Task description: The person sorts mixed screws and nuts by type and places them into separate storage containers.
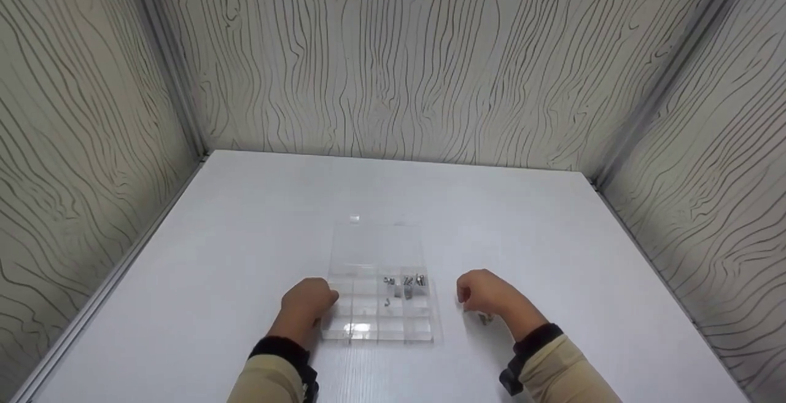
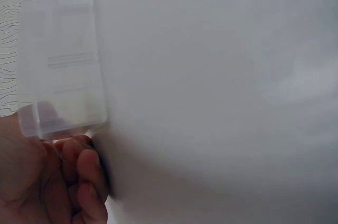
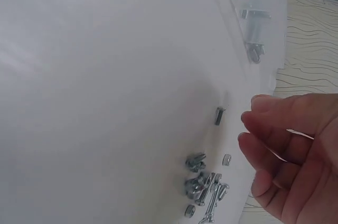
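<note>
A clear plastic compartment box (image 1: 363, 336) lies on the table with its lid (image 1: 377, 244) folded back. My left hand (image 1: 309, 302) holds the box's left side. In the left wrist view its thumb shows through the clear wall and its fingers curl by the corner. Metal screws (image 1: 408, 281) sit in several far-right compartments. To the right of the box, my right hand (image 1: 491, 295) hovers over loose hardware, fingers loosely bent with nothing visible between them. In the right wrist view a single screw (image 3: 219, 115) lies apart from a pile of bolts (image 3: 211, 189), with nuts (image 3: 226, 159) beside it.
The white table (image 1: 245, 219) carries the box and the loose hardware. Wood-grain patterned panels (image 1: 381, 59) stand behind it and on both sides, with grey metal posts (image 1: 172, 59) at the corners.
</note>
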The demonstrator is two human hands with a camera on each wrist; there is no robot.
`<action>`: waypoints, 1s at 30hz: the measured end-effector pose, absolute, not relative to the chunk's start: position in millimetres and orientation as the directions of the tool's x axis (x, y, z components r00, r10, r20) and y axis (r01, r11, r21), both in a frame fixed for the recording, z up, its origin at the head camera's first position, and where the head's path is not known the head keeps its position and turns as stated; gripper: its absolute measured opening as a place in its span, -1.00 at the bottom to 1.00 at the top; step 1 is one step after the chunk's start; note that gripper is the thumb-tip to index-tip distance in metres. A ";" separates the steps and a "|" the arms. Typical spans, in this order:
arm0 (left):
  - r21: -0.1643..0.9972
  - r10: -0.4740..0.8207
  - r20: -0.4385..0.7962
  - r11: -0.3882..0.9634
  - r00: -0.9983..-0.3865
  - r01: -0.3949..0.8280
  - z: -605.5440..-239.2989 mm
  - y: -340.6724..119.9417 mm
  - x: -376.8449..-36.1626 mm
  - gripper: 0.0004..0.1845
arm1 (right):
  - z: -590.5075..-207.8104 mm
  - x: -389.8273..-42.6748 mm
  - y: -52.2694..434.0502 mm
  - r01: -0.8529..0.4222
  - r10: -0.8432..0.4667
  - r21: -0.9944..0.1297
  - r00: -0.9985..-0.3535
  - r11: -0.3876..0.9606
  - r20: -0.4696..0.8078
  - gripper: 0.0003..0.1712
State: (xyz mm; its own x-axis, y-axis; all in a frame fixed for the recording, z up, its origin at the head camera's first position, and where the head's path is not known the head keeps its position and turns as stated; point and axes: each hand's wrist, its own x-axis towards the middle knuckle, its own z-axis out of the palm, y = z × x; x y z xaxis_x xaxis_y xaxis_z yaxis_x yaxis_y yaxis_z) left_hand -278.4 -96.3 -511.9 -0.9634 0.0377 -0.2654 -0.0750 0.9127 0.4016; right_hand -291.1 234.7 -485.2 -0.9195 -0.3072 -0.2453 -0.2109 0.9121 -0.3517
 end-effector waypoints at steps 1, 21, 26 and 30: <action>0.404 0.038 -0.270 0.911 -0.962 -0.078 -511.5 -95.9 -277.8 -0.68 | -485.7 -290.2 235.9 -0.199 -0.296 -0.344 -0.920 0.918 -0.257 -0.79; 0.414 0.030 -0.270 0.906 -0.962 -0.088 -512.3 -94.7 -277.1 -0.67 | -492.1 -288.4 225.3 -0.149 -0.226 -0.252 -0.922 0.956 -0.314 -0.80; 0.409 0.032 -0.260 0.909 -0.965 -0.080 -511.5 -94.8 -277.0 -0.67 | -484.6 -294.0 211.9 -0.211 -0.288 -0.322 -0.933 0.923 -0.214 -0.85; 0.409 0.028 -0.265 0.909 -0.964 -0.086 -510.2 -94.0 -276.1 -0.68 | -476.7 -296.5 195.3 -0.353 -0.404 -0.326 -0.909 0.877 -0.103 -0.87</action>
State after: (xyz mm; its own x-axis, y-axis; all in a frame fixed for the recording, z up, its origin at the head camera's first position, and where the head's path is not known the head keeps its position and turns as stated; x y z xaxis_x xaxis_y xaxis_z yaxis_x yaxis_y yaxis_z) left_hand -276.1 -94.0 -510.2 -0.9638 0.0284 -0.2652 -0.0856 0.9087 0.4085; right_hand -296.5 195.3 -476.7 -0.9089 -0.4040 -0.1033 -0.3528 0.8770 -0.3262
